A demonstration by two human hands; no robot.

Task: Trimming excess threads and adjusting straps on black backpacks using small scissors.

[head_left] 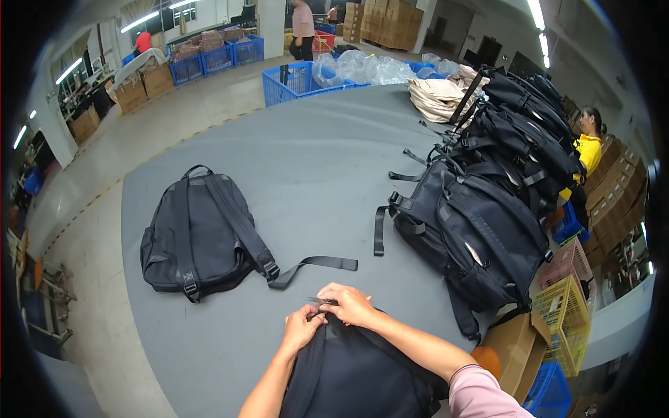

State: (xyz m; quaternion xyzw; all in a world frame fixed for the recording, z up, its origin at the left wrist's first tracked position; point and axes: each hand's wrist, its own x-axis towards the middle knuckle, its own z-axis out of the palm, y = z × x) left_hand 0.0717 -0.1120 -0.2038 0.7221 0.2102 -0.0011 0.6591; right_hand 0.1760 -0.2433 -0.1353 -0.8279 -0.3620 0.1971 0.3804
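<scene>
at nine o'clock the far backpack (164, 240) lies on the worktop (313, 174), its loose strap (331, 262) liable to snag; down at six the left hand (302, 329) has its grip pinched on the top of the near backpack (362, 380), beside what looks like a thin dark tool (322, 300) clamped by the right hand (350, 305), so a slip might nick the near backpack; at three, the backpack pile (488, 230) could slump if bumped.
</scene>
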